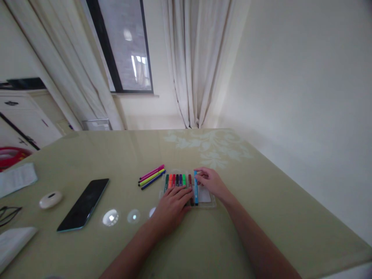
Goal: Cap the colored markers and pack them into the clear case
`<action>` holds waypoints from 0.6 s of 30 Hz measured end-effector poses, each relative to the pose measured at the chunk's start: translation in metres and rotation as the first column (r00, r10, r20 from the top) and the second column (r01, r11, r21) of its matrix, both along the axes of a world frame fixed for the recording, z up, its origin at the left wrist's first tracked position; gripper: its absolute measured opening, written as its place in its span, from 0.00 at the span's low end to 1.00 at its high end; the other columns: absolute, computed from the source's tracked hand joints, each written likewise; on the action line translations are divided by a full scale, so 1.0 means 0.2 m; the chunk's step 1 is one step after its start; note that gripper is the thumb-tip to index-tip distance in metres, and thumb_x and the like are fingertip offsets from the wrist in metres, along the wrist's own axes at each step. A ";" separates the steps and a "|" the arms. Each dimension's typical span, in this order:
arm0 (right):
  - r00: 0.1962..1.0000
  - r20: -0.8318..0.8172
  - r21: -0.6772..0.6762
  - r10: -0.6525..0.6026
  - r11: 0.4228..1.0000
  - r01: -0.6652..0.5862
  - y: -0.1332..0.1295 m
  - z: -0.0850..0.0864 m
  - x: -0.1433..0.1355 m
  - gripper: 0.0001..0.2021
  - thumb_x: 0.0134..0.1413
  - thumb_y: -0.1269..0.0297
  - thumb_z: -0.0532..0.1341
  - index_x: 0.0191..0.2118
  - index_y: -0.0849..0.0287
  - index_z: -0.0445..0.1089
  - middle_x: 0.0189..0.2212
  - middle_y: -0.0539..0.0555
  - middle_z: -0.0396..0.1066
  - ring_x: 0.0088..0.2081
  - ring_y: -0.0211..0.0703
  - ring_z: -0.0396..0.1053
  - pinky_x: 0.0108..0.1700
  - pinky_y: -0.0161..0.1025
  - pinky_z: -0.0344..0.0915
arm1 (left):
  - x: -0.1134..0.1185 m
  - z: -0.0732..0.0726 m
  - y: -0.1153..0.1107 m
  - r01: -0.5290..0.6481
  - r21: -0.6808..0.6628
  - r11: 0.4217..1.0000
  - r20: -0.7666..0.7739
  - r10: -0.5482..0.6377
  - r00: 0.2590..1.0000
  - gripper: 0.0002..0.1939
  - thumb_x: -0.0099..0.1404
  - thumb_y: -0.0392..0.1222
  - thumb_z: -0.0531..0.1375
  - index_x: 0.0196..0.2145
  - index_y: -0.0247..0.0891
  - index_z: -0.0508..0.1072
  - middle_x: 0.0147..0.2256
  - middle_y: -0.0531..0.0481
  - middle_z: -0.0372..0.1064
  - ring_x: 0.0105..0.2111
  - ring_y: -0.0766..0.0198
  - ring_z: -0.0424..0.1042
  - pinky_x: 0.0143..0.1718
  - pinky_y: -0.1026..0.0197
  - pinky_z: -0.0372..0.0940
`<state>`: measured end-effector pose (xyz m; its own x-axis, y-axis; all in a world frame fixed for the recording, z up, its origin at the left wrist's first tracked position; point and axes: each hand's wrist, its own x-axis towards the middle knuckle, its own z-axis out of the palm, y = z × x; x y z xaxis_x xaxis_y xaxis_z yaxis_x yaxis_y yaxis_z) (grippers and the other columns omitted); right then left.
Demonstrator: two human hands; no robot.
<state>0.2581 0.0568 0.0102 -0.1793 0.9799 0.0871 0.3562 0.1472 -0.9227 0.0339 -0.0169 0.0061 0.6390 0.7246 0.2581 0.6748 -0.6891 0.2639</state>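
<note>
A clear plastic case (213, 203) lies on the table with a row of felt-tip pens (173, 180) in it, among them green, orange, red and purple ones. My left hand (174, 203) rests flat over the lower part of that row, fingers stretched out. Between the thumb and fingers of my right hand (209, 180) is the upper end of a light blue felt-tip pen (196, 192), upright in the case's right part. Just left of it is a dark red pen (190, 182). Several loose pens (151, 177), pink, yellow-green and blue, lie left of the case.
A black phone (84, 205) lies to the left, with a round white case (50, 200), glasses (8, 215) and white papers (17, 179) beyond it. The table's (261, 217) right edge runs along a white wall (305, 97). Curtains (197, 58) hang behind.
</note>
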 end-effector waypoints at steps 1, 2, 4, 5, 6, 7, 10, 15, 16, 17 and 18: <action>1.000 0.027 0.019 -0.007 1.000 0.006 0.00 0.00 0.00 0.14 0.57 0.65 0.64 0.48 0.61 0.76 0.33 0.54 0.79 0.30 0.40 0.76 0.35 0.37 0.73 | 0.00 0.00 0.00 -0.001 0.006 1.000 -0.002 0.001 1.000 0.24 0.73 0.43 0.60 0.65 0.46 0.66 0.64 0.48 0.67 0.63 0.53 0.65 0.65 0.44 0.59; 0.998 0.059 0.040 -0.012 0.999 0.010 0.00 -0.01 0.00 0.14 0.57 0.66 0.64 0.49 0.60 0.76 0.34 0.54 0.79 0.32 0.41 0.76 0.36 0.38 0.73 | 0.01 0.00 0.00 -0.005 0.015 1.000 -0.007 0.005 1.000 0.25 0.73 0.42 0.60 0.65 0.47 0.65 0.64 0.48 0.67 0.62 0.53 0.65 0.64 0.44 0.60; 0.991 0.136 0.079 -0.016 0.997 0.005 -0.01 -0.01 -0.01 0.13 0.56 0.69 0.64 0.48 0.60 0.77 0.34 0.54 0.79 0.33 0.40 0.76 0.39 0.38 0.72 | 0.01 -0.01 -0.01 -0.009 0.042 0.999 -0.027 0.010 1.000 0.27 0.72 0.40 0.60 0.66 0.50 0.64 0.65 0.48 0.66 0.62 0.52 0.65 0.63 0.43 0.60; 0.984 0.179 0.098 -0.015 0.995 -0.003 -0.01 -0.01 -0.02 0.13 0.55 0.71 0.65 0.46 0.59 0.77 0.34 0.53 0.79 0.33 0.40 0.75 0.39 0.37 0.71 | 0.01 -0.02 -0.01 -0.008 0.058 0.998 -0.041 0.010 0.999 0.27 0.72 0.38 0.59 0.66 0.51 0.64 0.65 0.47 0.65 0.63 0.51 0.64 0.63 0.42 0.60; 0.975 0.223 0.115 -0.014 0.993 -0.012 -0.01 -0.01 -0.02 0.12 0.55 0.72 0.65 0.45 0.58 0.78 0.34 0.53 0.79 0.32 0.39 0.74 0.39 0.37 0.71 | 0.01 -0.02 -0.01 -0.005 0.071 0.997 -0.055 0.009 0.998 0.27 0.73 0.37 0.58 0.66 0.52 0.64 0.65 0.47 0.64 0.63 0.50 0.64 0.63 0.42 0.60; 0.964 0.264 0.135 -0.016 0.991 -0.020 -0.02 -0.01 -0.03 0.11 0.55 0.72 0.65 0.44 0.58 0.78 0.34 0.53 0.79 0.32 0.39 0.74 0.39 0.37 0.70 | 0.02 -0.02 -0.01 -0.002 0.080 0.997 -0.066 0.007 0.998 0.27 0.73 0.37 0.58 0.66 0.53 0.64 0.65 0.47 0.64 0.63 0.50 0.64 0.63 0.41 0.60; 0.930 0.365 0.199 -0.043 0.979 -0.033 -0.03 0.00 -0.03 0.09 0.55 0.74 0.66 0.41 0.58 0.79 0.36 0.54 0.79 0.31 0.38 0.71 0.38 0.37 0.68 | 0.02 -0.02 -0.02 0.003 0.083 0.997 -0.073 0.003 0.997 0.27 0.73 0.36 0.56 0.66 0.53 0.64 0.66 0.46 0.63 0.63 0.49 0.63 0.63 0.41 0.60; 0.888 0.455 0.244 -0.068 0.968 -0.051 -0.05 0.02 -0.05 0.07 0.55 0.73 0.66 0.36 0.56 0.81 0.33 0.53 0.77 0.30 0.40 0.70 0.38 0.38 0.66 | 0.02 -0.03 -0.03 -0.016 0.079 0.997 -0.066 0.021 0.998 0.27 0.72 0.35 0.57 0.66 0.54 0.65 0.66 0.46 0.63 0.64 0.49 0.62 0.64 0.40 0.59; 0.884 0.463 0.245 -0.069 0.968 -0.053 -0.05 0.03 -0.05 0.07 0.55 0.73 0.66 0.36 0.56 0.81 0.32 0.53 0.77 0.30 0.40 0.70 0.38 0.38 0.66 | 0.03 -0.03 -0.03 -0.015 0.081 0.997 -0.066 0.020 0.998 0.27 0.72 0.35 0.57 0.66 0.54 0.65 0.66 0.46 0.63 0.64 0.49 0.62 0.64 0.40 0.58; 0.879 0.471 0.245 -0.070 0.968 -0.054 -0.05 0.03 -0.05 0.07 0.55 0.73 0.66 0.36 0.56 0.81 0.32 0.53 0.77 0.30 0.40 0.70 0.38 0.38 0.66 | 0.02 -0.03 -0.03 -0.010 0.083 0.996 -0.060 0.015 0.998 0.26 0.72 0.36 0.57 0.66 0.54 0.65 0.66 0.46 0.63 0.64 0.49 0.62 0.64 0.40 0.58; 0.876 0.477 0.247 -0.071 0.967 -0.056 -0.05 0.03 -0.05 0.07 0.55 0.73 0.66 0.36 0.56 0.81 0.32 0.53 0.77 0.30 0.40 0.70 0.38 0.38 0.65 | 0.02 -0.03 -0.03 -0.001 0.083 0.997 -0.047 0.005 0.999 0.26 0.73 0.38 0.58 0.66 0.53 0.65 0.66 0.46 0.63 0.64 0.49 0.62 0.64 0.41 0.59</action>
<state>0.2479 0.0463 0.0169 -0.2535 0.9395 0.2302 0.7459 0.3414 -0.5719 0.0384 -0.0229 0.0009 0.6500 0.7036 0.2873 0.6870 -0.7056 0.1738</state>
